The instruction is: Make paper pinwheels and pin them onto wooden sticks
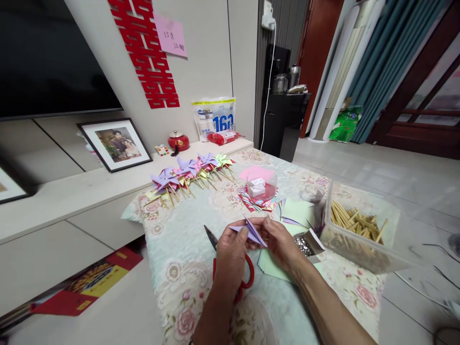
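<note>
**Both hands pinch a folded purple paper above a flowered worktop**

Pale wall panels fill the background, with a dark television (46, 52) at upper left, a red paper cutout (147, 57) and a pink note (170, 34) stuck beside it. Below runs a long low cabinet (53, 201) that carries a framed photo (115, 143), a white bag with blue print (214, 117) and a small red pot (178, 141).

Nearer lies the worktop (194, 239), covered with a light cloth printed with pink flowers. At its right edge stands a clear plastic box (359, 235) holding wooden sticks (355, 223). Along the far left side lies a row of finished paper pinwheels (190, 175) in purple, pink, yellow and green, their sticks pointing toward the person. A small round clear tub (261, 184) sits near the middle on a pile of coloured paper squares (257, 203), and light green sheets (298, 213) lie just beside it.

Red-handled scissors (247, 273) rest on the cloth under the hands, their blades pointing away to the left.

The left hand (230, 256) and the right hand (282, 242) meet above the cloth, close together. Fingers of both are closed on a folded purple paper (253, 232), held between them in the air, clear of the cloth, just over the scissors and the green sheets.
</note>
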### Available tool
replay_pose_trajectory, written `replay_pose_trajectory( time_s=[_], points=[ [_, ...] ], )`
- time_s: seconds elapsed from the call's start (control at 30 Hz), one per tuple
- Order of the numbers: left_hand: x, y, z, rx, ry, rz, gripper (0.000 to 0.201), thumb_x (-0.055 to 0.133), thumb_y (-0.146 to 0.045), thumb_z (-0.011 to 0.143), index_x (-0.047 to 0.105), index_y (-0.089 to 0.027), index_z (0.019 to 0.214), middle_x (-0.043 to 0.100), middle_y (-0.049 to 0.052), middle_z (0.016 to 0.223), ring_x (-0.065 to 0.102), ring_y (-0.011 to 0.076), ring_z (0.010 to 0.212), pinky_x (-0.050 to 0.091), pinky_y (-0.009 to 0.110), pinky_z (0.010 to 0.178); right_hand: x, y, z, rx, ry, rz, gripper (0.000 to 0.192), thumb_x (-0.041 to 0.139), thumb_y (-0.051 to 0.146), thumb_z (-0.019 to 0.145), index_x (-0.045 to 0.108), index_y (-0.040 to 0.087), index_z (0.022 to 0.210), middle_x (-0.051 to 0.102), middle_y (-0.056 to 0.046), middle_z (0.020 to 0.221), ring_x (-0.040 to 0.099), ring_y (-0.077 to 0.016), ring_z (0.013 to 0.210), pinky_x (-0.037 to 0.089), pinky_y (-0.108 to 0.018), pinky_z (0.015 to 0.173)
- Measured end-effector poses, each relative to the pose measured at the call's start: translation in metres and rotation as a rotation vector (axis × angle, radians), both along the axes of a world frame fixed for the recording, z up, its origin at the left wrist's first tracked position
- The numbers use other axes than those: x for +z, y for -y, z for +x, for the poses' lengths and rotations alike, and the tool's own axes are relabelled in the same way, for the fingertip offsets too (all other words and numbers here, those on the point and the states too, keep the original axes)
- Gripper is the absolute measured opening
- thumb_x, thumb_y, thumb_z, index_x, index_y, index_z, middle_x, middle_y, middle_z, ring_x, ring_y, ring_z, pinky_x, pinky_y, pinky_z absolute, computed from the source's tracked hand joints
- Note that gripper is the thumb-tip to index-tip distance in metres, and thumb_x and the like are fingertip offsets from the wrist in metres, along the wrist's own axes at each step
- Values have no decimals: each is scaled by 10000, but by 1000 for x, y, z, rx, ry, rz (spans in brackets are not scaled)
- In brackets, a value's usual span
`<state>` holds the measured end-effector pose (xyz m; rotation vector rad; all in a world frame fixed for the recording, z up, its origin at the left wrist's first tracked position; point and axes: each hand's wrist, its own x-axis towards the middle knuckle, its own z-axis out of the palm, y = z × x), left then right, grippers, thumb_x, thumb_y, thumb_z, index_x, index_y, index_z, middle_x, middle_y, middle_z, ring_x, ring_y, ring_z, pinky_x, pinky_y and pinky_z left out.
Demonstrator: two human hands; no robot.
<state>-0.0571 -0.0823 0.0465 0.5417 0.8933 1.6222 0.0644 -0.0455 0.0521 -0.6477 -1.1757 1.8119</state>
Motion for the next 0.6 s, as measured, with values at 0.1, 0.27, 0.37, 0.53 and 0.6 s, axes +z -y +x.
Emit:
replay_pose_trajectory(
  time_s=[0.1, 0.27, 0.37, 0.53, 0.6],
  points=[
    [-3, -1, -2, 47, -11, -19, 450, 875, -383, 617, 655, -141, 927, 700, 7, 729, 614, 115, 568, 488, 229, 532, 0, 0, 1, -3, 83, 55, 474, 688, 551, 842, 758, 151, 1085, 698, -52, 797, 556, -166, 682, 396, -272, 629],
    [-11, -3, -5, 50, -108, 5, 461, 866, -396, 646, 646, -147, 966, 708, 9, 740, 596, 107, 531, 492, 236, 540, 6, 1, 0, 65, 105, 77, 434, 751, 463, 808, 741, 149, 1107, 651, -18, 772, 529, -149, 693, 377, -264, 655],
    [-14, -4, -6, 30, -137, 34, 460, 857, -399, 666, 647, -148, 989, 687, -6, 692, 591, 110, 518, 478, 233, 532, 6, 1, -1, 65, 75, 54, 419, 744, 455, 816, 740, 139, 1091, 632, -11, 737, 515, -140, 663, 364, -259, 638],
    [-10, -3, -7, 41, -111, 20, 499, 871, -390, 642, 661, -145, 1023, 692, 4, 768, 576, 99, 541, 476, 233, 544, 3, 0, -1, 78, -8, -28, 411, 744, 480, 802, 753, 137, 1027, 669, -39, 752, 543, -152, 669, 367, -251, 610],
    [-7, -2, -6, 36, -85, 18, 488, 864, -390, 653, 662, -149, 1026, 703, 17, 825, 576, 96, 560, 479, 237, 558, 3, 0, -1, 90, -43, -74, 417, 766, 486, 775, 755, 134, 998, 699, -61, 792, 577, -162, 686, 383, -249, 598]
  ],
)
